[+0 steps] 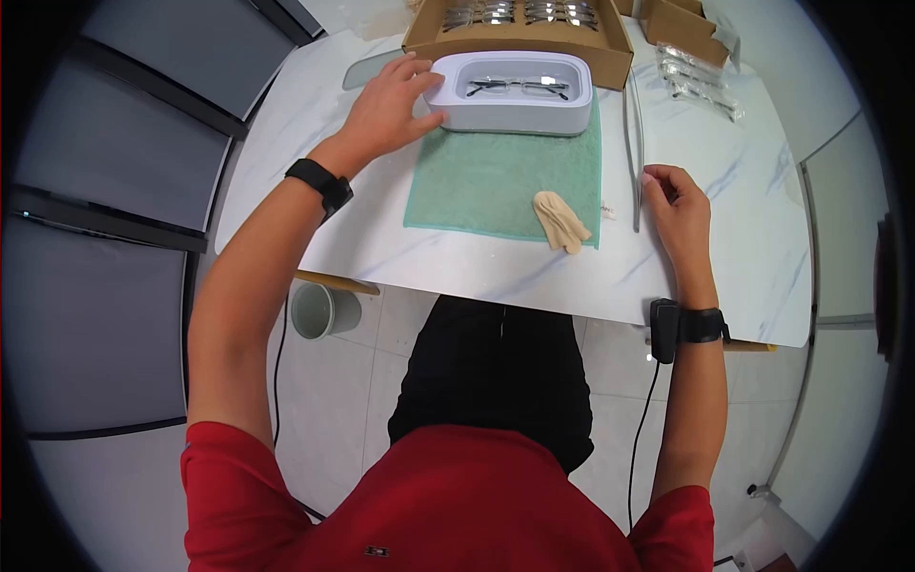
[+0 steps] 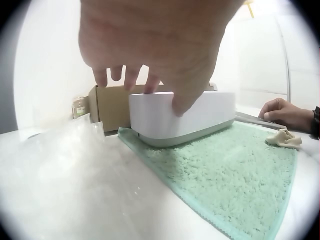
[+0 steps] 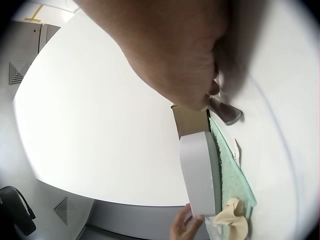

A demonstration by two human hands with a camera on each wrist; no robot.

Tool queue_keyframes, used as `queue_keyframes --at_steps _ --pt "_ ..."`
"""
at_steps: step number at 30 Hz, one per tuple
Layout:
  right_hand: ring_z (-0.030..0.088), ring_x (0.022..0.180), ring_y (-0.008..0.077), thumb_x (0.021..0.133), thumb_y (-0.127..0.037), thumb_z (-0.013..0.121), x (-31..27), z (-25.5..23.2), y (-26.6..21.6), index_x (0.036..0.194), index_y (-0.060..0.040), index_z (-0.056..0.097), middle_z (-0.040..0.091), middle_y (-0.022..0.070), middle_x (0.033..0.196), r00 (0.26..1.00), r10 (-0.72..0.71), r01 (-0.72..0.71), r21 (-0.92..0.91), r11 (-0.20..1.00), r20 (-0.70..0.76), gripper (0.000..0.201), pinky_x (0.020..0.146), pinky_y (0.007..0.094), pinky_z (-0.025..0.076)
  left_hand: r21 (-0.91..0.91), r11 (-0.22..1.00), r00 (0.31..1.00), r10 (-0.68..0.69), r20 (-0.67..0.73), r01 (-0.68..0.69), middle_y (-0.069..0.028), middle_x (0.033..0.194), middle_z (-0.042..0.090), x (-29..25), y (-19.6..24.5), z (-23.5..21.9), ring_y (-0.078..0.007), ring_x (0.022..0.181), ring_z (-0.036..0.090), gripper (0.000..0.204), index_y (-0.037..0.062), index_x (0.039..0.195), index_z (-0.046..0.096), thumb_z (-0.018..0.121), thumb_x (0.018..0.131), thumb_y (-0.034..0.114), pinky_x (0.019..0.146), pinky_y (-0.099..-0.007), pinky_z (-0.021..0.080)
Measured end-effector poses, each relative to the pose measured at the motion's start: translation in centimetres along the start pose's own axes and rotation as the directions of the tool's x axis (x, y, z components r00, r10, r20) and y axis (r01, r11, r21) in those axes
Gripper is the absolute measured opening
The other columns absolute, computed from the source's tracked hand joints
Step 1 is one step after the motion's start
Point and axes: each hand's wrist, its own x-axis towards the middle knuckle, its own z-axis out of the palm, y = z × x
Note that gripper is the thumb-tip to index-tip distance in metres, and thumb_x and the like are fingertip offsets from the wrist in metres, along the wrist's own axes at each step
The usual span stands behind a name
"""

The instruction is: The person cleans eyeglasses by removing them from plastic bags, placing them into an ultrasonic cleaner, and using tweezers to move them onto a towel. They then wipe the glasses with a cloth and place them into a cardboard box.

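My left hand (image 1: 386, 107) is at the left end of the white tub (image 1: 515, 118), fingers extended and spread; the index finger touches the top rim and the thumb rests against the front wall. The tub stands upright on the far part of the green cloth (image 1: 477, 181), with one pair of glasses (image 1: 519, 88) inside its recess. My right hand (image 1: 681, 205) rests on the table (image 1: 743, 238), fingers curled, thumb beside the grey strip (image 1: 638, 133); I cannot tell whether they pinch it. The beige fabric (image 1: 562, 224) lies on the cloth's near right corner. A carton (image 1: 613, 65) sits behind the tub.
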Motion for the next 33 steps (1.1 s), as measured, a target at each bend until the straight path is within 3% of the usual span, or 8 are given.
queue_keyframes --at_steps 5,9,15,18,22,27,33 --pt "0.063 0.076 0.0130 0.094 -0.018 0.073 0.0 0.0 0.6 0.107 -0.0007 0.076 0.073 0.0063 0.086 1.000 -0.006 0.006 0.060 0.998 -0.004 0.021 0.074 0.0285 0.053 -0.057 0.996 0.997 -0.069 0.046 0.072 -0.0153 0.148 0.055 0.0 0.3 0.0 -0.0357 0.147 0.040 0.055 0.0092 0.134 0.066 0.076 0.086 0.036 0.118 -0.0495 0.038" --pt "0.064 0.077 0.0118 0.095 -0.018 0.073 0.1 -0.2 0.4 0.107 -0.0007 0.076 0.074 0.0063 0.087 1.000 0.012 -0.011 0.070 0.998 -0.016 0.021 0.075 0.0275 0.053 -0.078 0.993 0.996 -0.087 -0.012 0.086 -0.0175 0.149 0.052 -0.8 1.3 -0.3 -0.0393 0.147 0.039 0.059 0.0084 0.137 0.063 0.078 0.084 0.031 0.119 -0.0491 0.037" --pt "0.063 0.078 0.0110 0.096 -0.017 0.072 0.1 -0.2 0.6 0.108 0.0000 0.076 0.074 0.0056 0.088 1.000 -0.010 0.013 0.091 0.996 -0.026 0.021 0.075 0.0264 0.052 -0.226 0.974 0.974 -0.023 -0.226 -0.030 -0.0203 0.151 0.048 -4.8 6.1 -0.5 -0.0425 0.147 0.037 0.066 0.0048 0.144 0.054 0.076 0.083 0.018 0.121 -0.0510 0.034" --pt "0.063 0.079 0.0095 0.097 -0.018 0.072 0.0 -0.3 0.4 0.109 -0.0002 0.076 0.074 0.0046 0.090 1.000 -0.011 0.014 0.082 0.997 -0.028 0.022 0.075 0.0256 0.051 -0.315 0.942 0.977 0.047 -0.206 -0.112 -0.0201 0.148 0.049 -6.7 8.2 -0.2 -0.0427 0.146 0.038 0.063 0.0053 0.140 0.057 0.077 0.081 0.016 0.121 -0.0514 0.035" --pt "0.062 0.080 0.0085 0.098 -0.020 0.071 0.1 -0.3 0.7 0.110 -0.0008 0.076 0.075 0.0032 0.091 1.000 0.002 -0.001 0.083 0.997 -0.012 0.023 0.074 0.0246 0.050 -0.377 0.918 0.989 0.076 -0.129 -0.120 -0.0177 0.147 0.050 -9.4 10.3 -0.7 -0.0410 0.148 0.037 0.053 0.0061 0.131 0.062 0.077 0.080 0.012 0.119 -0.0509 0.038" --pt "0.060 0.081 0.0082 0.100 -0.024 0.071 0.4 -0.3 1.9 0.115 -0.0033 0.075 0.074 0.0022 0.096 0.998 -0.008 0.014 0.096 0.995 -0.064 0.026 0.073 0.0243 0.049 -0.384 0.921 0.996 0.032 -0.082 -0.061 -0.0156 0.147 0.052 -12.7 9.5 0.0 -0.0395 0.148 0.038 0.049 0.0062 0.128 0.064 0.077 0.081 0.012 0.117 -0.0493 0.040" --pt "0.061 0.085 0.0086 0.101 -0.026 0.069 0.1 -0.5 0.5 0.117 -0.0062 0.075 0.074 0.0018 0.103 0.979 -0.081 0.074 -0.046 0.996 -0.187 0.026 0.071 0.0238 0.047 -0.392 0.920 0.982 -0.085 -0.169 0.012 -0.0161 0.144 0.055 -14.6 7.3 0.7 -0.0402 0.145 0.042 0.049 0.0049 0.127 0.064 0.078 0.080 0.009 0.116 -0.0489 0.040"
